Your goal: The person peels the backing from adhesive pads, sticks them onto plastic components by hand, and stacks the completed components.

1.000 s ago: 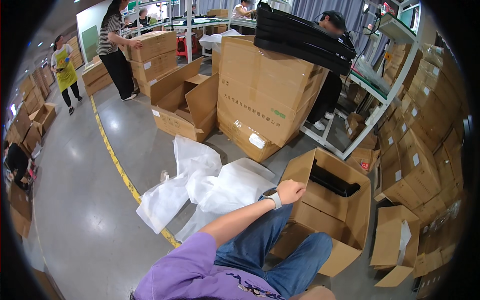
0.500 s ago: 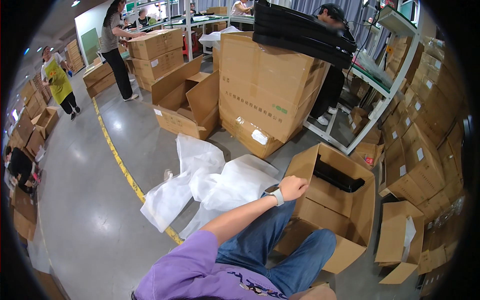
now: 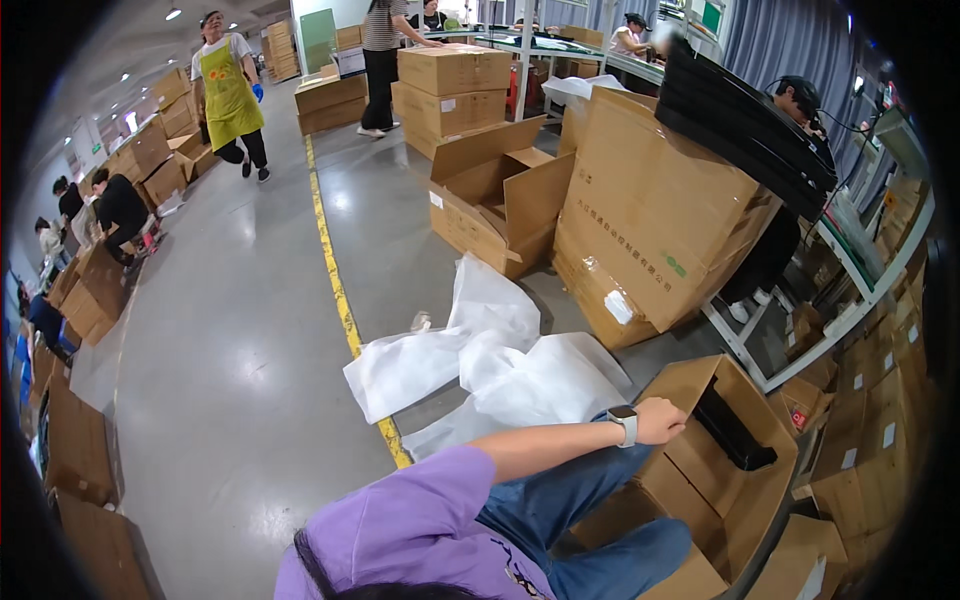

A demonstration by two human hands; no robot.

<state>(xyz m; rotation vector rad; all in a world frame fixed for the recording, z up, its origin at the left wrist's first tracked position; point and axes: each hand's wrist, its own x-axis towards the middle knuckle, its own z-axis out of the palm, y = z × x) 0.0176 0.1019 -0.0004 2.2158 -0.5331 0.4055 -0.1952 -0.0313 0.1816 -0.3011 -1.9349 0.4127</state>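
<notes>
My left hand (image 3: pixel 661 421), with a watch on the wrist, is closed at the left rim of an open cardboard box (image 3: pixel 765 405), its fingers curled over the edge. A long black part (image 3: pixel 735 428) lies inside the box, against its far wall. My knees are at the near side of the box, and my left forearm crosses above one leg. White wrapping sheets (image 3: pixel 545 380) lie crumpled on the floor, left of the box and beyond my forearm. My right hand is out of the picture.
A large carton (image 3: pixel 650 205) stands ahead with stacked black parts (image 3: pixel 745 125) on top. Left of it is an open carton (image 3: pixel 470 225). A person in a yellow apron (image 3: pixel 230 95) is in the aisle, left of a yellow floor line (image 3: pixel 335 290). Cartons line the right side.
My view has turned left, so the surroundings appear farther right. The person in the apron has come nearer. My left hand stays at the box rim.
</notes>
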